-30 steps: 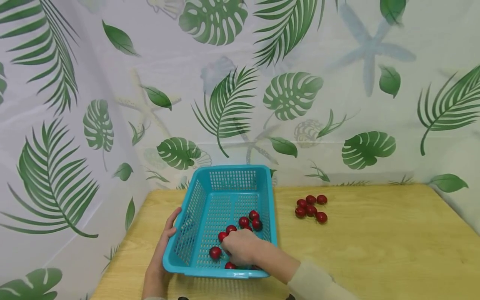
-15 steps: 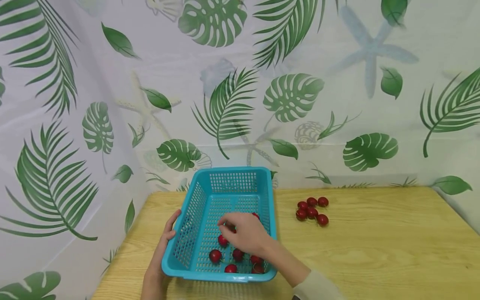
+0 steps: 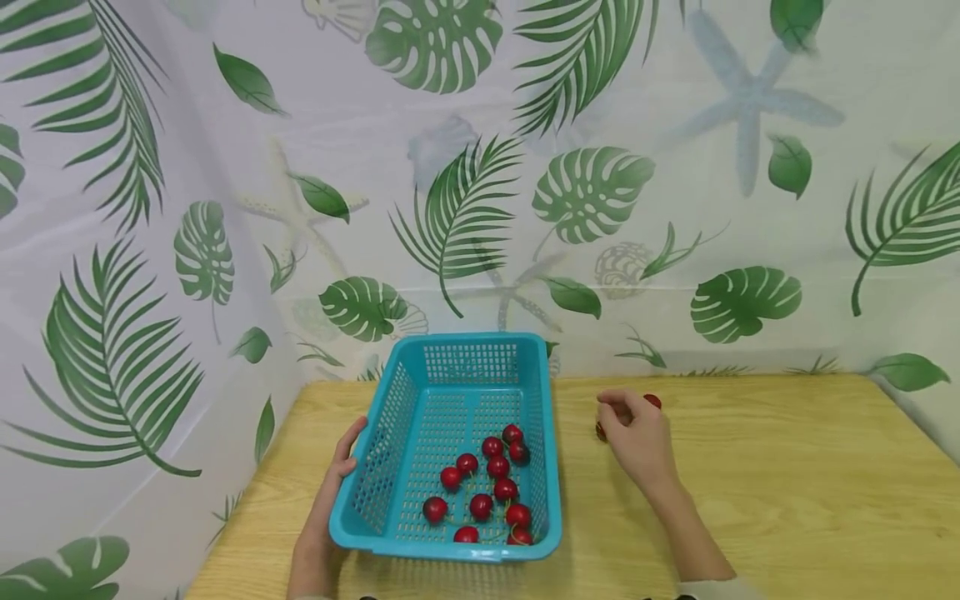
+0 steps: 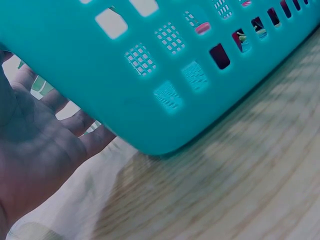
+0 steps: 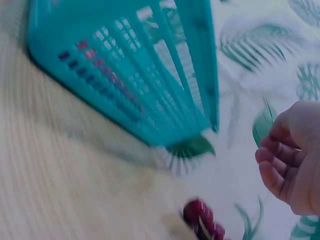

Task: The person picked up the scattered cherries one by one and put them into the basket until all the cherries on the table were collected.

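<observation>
A turquoise plastic basket (image 3: 551, 467) stands on the table with several red cherries (image 3: 482, 506) inside, mostly toward its near right part. My left hand (image 3: 330, 492) rests against the basket's left side; in the left wrist view its palm (image 4: 40, 145) shows, with the fingers reaching along the wall. To the right of the basket, my right hand (image 3: 640, 437) hovers over a small group of loose cherries (image 3: 652, 401) and hides most of them. Its fingers are loosely bent in the right wrist view, and nothing shows between them. Loose cherries (image 5: 197, 212) lie below it there.
The wooden table (image 3: 787, 475) extends to the right of the basket. Behind and on the left hangs a white cloth (image 3: 465, 108) printed with green leaves and starfish.
My right hand has left the basket and moved right, over the loose cherries on the table. The cherries in the basket are now uncovered. My left hand stays at the basket's side.
</observation>
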Motion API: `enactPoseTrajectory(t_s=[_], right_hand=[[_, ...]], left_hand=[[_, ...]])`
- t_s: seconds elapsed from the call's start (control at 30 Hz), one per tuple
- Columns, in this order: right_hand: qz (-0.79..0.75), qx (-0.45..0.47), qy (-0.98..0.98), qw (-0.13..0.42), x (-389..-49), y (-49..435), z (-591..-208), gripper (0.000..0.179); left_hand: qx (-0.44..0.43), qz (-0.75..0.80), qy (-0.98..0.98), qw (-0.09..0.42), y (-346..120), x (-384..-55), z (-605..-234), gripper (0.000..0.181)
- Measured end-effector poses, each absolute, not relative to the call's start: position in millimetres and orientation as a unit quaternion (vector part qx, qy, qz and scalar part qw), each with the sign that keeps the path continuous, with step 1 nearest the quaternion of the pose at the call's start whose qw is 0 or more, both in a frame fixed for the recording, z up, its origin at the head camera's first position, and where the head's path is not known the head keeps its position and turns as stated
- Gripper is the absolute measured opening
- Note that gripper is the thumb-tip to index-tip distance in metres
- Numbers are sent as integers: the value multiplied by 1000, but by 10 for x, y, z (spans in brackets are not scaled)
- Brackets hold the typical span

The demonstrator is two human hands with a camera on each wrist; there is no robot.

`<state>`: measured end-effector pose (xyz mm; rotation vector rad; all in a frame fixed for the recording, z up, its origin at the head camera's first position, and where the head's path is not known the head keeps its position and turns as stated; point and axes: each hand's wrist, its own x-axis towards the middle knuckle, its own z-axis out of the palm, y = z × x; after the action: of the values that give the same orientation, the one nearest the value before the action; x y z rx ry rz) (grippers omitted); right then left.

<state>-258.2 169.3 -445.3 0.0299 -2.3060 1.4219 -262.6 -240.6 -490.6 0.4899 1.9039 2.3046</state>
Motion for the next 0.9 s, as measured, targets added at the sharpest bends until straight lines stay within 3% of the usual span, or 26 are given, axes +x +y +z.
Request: enactPoseTrajectory(t_s=[0.23,0.6,0.9], right_hand=[[451,-40,-877,162,-2570,2099,-4548,24],[378,-66,-918,99,-2544,2470,-4641,29],[349,-63,-931,89,-2594,2587,-4584,30]], left_hand=[[145,753,640,55,-2375,-2627,-4906,61],[265,750,605,40,-2486,-2711,-4970,69],[182,752,630,58,-2390,-2739,-4901,60]])
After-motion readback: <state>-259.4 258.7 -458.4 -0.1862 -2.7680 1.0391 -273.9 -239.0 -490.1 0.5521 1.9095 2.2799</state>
